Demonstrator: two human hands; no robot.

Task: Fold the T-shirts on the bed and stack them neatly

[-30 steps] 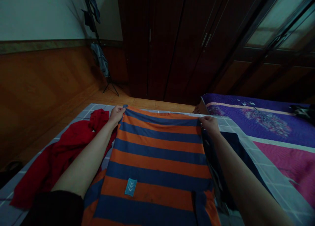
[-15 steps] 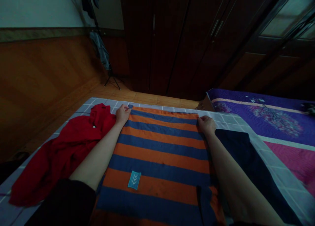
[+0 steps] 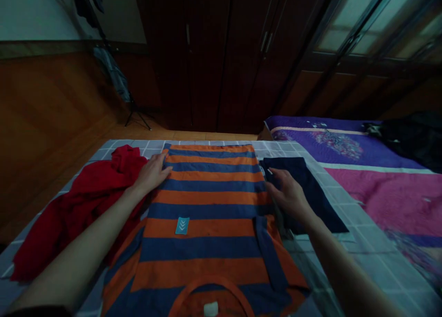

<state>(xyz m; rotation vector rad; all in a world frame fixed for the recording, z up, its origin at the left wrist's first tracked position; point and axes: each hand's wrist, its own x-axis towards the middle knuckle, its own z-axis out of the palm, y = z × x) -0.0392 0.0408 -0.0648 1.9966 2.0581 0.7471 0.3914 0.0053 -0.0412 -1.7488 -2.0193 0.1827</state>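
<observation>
An orange and blue striped T-shirt (image 3: 203, 211) lies spread flat, its hem at the far side and its collar toward me. A small teal patch (image 3: 182, 226) shows on its chest, and the right-hand sleeve is folded inward. My left hand (image 3: 154, 172) is over the shirt's left edge near the hem, fingers stretched out, holding nothing. Beside the shirt's right edge, my right hand (image 3: 288, 193) hovers with fingers apart, close to a folded dark navy garment (image 3: 311, 193). A crumpled red garment (image 3: 86, 202) lies left of the shirt, partly behind my left forearm.
The clothes rest on a bed with a grey checked sheet (image 3: 366, 220). To the right is a second bed with a purple and pink cover (image 3: 376, 188), with a dark heap (image 3: 410, 137) on it. A dark wardrobe (image 3: 207, 64) and a coat stand (image 3: 113, 73) stand beyond.
Both hands have let go of the shirt's hem corners and drawn back toward me, fingers opening. My view has turned right, and the shirt's collar now shows.
</observation>
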